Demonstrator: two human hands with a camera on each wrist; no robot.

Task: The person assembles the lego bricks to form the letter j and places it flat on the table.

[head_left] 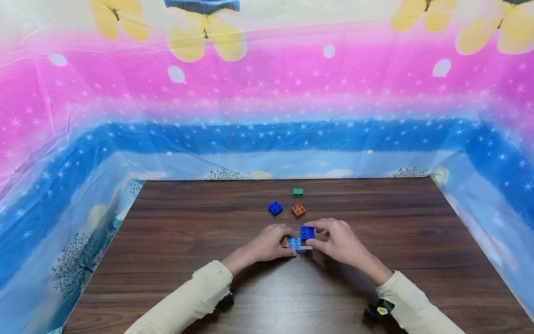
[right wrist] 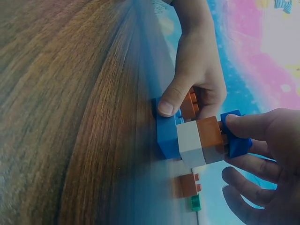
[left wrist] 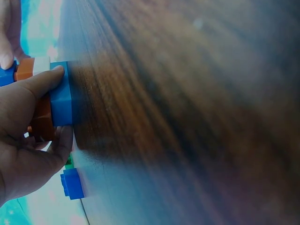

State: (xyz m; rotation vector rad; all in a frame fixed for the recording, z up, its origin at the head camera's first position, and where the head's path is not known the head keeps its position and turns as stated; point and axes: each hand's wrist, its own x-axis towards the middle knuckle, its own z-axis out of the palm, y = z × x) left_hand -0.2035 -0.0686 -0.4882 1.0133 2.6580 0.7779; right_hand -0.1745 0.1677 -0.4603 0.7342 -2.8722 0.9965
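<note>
In the head view my left hand [head_left: 271, 243] grips a small stack of toy building bricks, thumb on the near side. Its lowest piece is a light blue brick [right wrist: 167, 133], low at the tabletop. On that sit an orange brick [left wrist: 43, 119] beside my left fingers and a white brick [right wrist: 190, 143] at the other end. Another orange brick [right wrist: 210, 138] tops the white one. My right hand [head_left: 340, 239] pinches a dark blue brick [head_left: 307, 233] between thumb and fingers. In the right wrist view it is tilted against the upper orange brick's studs, with a gap showing.
Beyond the hands, a loose blue brick [head_left: 275, 208] and a loose orange brick [head_left: 298, 210] lie side by side on the brown wooden table [head_left: 187, 208]. Farther back is a green brick [head_left: 298, 192]. A patterned cloth [head_left: 267, 134] hangs around the table's back and sides.
</note>
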